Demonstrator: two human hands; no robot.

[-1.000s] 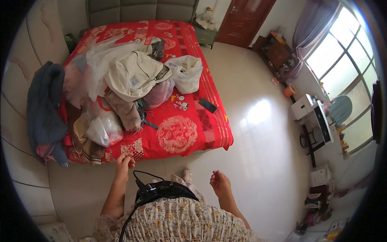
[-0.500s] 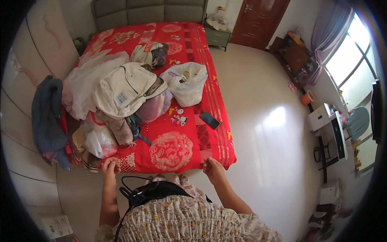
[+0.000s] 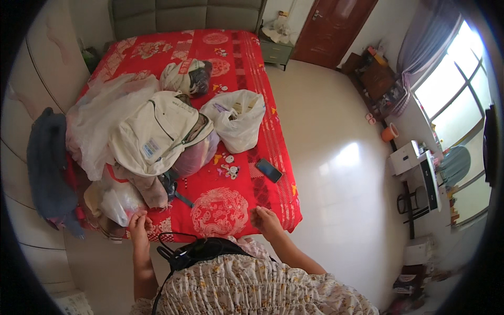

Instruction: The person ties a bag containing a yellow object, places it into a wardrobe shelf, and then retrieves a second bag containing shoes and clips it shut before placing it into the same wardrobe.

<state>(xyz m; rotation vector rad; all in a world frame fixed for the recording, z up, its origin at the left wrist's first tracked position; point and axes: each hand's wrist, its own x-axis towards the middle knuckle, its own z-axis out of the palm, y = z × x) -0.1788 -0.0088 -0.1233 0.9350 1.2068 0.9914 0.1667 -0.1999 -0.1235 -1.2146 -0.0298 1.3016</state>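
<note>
Bed ahead, backpack atop the pile at left. Clear bag lies at the pile's near edge. Left hand just beside it, fingers curled; closed or touching, cannot tell. Right hand well apart, over the bed's near edge, loosely curled; whether fingertips meet, cannot tell. Phone beyond. Judged step: approach, no hold evident. Grasping the bag would call for spread left fingers and a short reach.
</note>
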